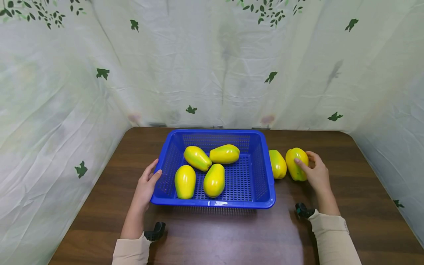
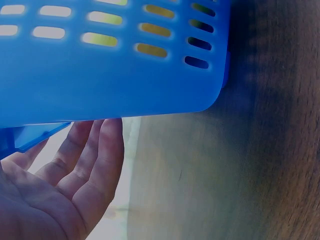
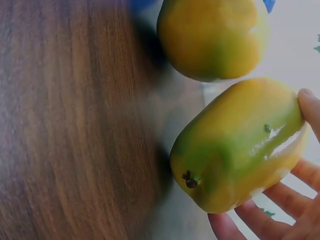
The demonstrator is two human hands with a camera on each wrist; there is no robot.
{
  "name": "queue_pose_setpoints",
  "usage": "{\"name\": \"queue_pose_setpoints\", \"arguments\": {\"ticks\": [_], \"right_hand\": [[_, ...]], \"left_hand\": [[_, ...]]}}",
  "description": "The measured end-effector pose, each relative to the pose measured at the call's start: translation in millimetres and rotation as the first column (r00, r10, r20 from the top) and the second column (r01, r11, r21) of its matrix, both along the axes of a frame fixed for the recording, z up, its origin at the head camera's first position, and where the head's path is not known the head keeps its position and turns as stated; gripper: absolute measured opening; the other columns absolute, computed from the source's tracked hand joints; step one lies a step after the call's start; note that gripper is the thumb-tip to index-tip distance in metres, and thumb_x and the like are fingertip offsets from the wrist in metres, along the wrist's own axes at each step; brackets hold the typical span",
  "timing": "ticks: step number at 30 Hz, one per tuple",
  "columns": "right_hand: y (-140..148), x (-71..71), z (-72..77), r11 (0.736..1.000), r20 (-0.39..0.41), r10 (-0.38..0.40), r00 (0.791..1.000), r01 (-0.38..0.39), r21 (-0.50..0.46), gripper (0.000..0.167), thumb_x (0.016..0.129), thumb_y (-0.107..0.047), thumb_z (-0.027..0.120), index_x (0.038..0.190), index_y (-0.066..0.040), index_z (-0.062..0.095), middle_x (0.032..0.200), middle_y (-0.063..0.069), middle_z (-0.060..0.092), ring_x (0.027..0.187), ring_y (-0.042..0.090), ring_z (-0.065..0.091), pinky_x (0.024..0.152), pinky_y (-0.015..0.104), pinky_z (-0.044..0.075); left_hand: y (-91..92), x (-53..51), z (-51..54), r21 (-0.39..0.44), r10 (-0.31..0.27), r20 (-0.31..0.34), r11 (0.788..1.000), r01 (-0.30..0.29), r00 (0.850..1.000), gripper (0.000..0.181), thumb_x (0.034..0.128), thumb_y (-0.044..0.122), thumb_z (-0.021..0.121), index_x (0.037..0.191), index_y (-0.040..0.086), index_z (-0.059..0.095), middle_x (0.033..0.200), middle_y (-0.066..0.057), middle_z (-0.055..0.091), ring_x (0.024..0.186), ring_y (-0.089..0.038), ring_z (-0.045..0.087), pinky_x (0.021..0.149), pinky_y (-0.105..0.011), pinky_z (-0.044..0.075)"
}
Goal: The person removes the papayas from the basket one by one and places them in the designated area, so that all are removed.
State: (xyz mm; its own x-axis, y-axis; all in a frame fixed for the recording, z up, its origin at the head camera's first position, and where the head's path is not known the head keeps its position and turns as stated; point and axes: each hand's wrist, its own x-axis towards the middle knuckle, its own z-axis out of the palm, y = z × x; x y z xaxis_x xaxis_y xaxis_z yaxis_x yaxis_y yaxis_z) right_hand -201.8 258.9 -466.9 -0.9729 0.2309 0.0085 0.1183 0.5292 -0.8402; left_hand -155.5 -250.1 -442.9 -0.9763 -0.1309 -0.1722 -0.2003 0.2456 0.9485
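A blue perforated basket (image 1: 212, 203) holds several yellow-green papayas, one of them a papaya (image 1: 214, 180) near its front wall. My left hand (image 1: 147, 184) holds the basket's left rim; in the left wrist view the fingers of that hand (image 2: 75, 175) reach up behind the basket wall (image 2: 110, 80). Right of the basket, my right hand (image 1: 318, 173) grips a papaya (image 1: 297, 164) between thumb and fingers. The right wrist view shows this papaya (image 3: 240, 145) with the hand (image 3: 295, 200) around its side. Another papaya (image 1: 277, 164) lies between it and the basket's right wall.
The brown wooden table (image 1: 218, 239) carries everything. A pale curtain with green leaf prints (image 1: 212, 66) stands behind the table and along both sides. Each wrist wears a black device, one at the left (image 1: 155, 231) and one at the right (image 1: 303, 210).
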Motion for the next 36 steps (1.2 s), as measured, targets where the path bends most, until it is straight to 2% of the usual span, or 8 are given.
{"name": "queue_pose_setpoints", "arguments": {"ticks": [7, 15, 19, 27, 36], "right_hand": [[-1.2, -0.5, -0.5, 1.000, -0.006, -0.018, 1.000, 0.018, -0.001, 0.074, 0.084, -0.054, 0.051, 0.137, -0.006, 0.031, 0.131, 0.023, 0.038, 0.105, 0.040, 0.044, 0.081, 0.049, 0.041], [-5.3, -0.2, -1.0, 0.999, 0.039, -0.045, 0.998, 0.044, 0.015, 0.077, 0.083, -0.058, 0.048, 0.137, -0.006, 0.031, 0.131, 0.022, 0.038, 0.105, 0.036, 0.044, 0.076, 0.047, 0.045], [-4.3, 0.1, -2.1, 1.000, 0.040, -0.021, 0.999, 0.021, 0.009, 0.079, 0.083, -0.059, 0.047, 0.138, -0.005, 0.029, 0.132, 0.024, 0.036, 0.107, 0.040, 0.043, 0.082, 0.050, 0.042], [-2.4, 0.1, -4.9, 1.000, 0.056, 0.000, 0.998, -0.001, 0.019, 0.080, 0.084, -0.060, 0.044, 0.139, -0.005, 0.027, 0.132, 0.026, 0.035, 0.109, 0.042, 0.041, 0.084, 0.053, 0.040], [-4.0, 1.5, -7.0, 0.998, 0.024, 0.029, 0.999, -0.030, 0.053, 0.073, 0.085, -0.055, 0.048, 0.137, -0.005, 0.033, 0.128, 0.027, 0.041, 0.108, 0.043, 0.043, 0.081, 0.053, 0.040]], "left_hand": [[-0.7, -0.3, -0.4, 0.006, 0.000, -0.007, 1.000, 0.000, 1.000, 0.055, 0.0924, 0.043, 0.043, 0.142, 0.029, 0.025, 0.124, -0.018, 0.044, 0.102, -0.031, 0.050, 0.080, -0.037, 0.047], [-0.4, 0.2, -0.4, -0.001, -0.002, -0.008, 1.000, 0.002, 1.000, 0.055, 0.0925, 0.043, 0.043, 0.142, 0.029, 0.025, 0.125, -0.018, 0.043, 0.103, -0.033, 0.049, 0.081, -0.041, 0.046], [-0.2, 0.5, -0.6, 0.002, -0.001, -0.009, 1.000, 0.001, 1.000, 0.055, 0.0924, 0.043, 0.043, 0.142, 0.028, 0.025, 0.125, -0.018, 0.043, 0.102, -0.033, 0.050, 0.080, -0.040, 0.047], [0.3, 0.1, -0.1, 0.017, 0.002, -0.013, 1.000, -0.002, 1.000, 0.054, 0.0930, 0.041, 0.043, 0.142, 0.028, 0.025, 0.123, -0.018, 0.045, 0.099, -0.032, 0.052, 0.077, -0.037, 0.048], [0.2, 0.1, -0.5, 0.022, 0.007, -0.009, 1.000, -0.007, 1.000, 0.054, 0.0926, 0.042, 0.044, 0.142, 0.029, 0.025, 0.123, -0.018, 0.044, 0.098, -0.031, 0.052, 0.076, -0.036, 0.049]]}}
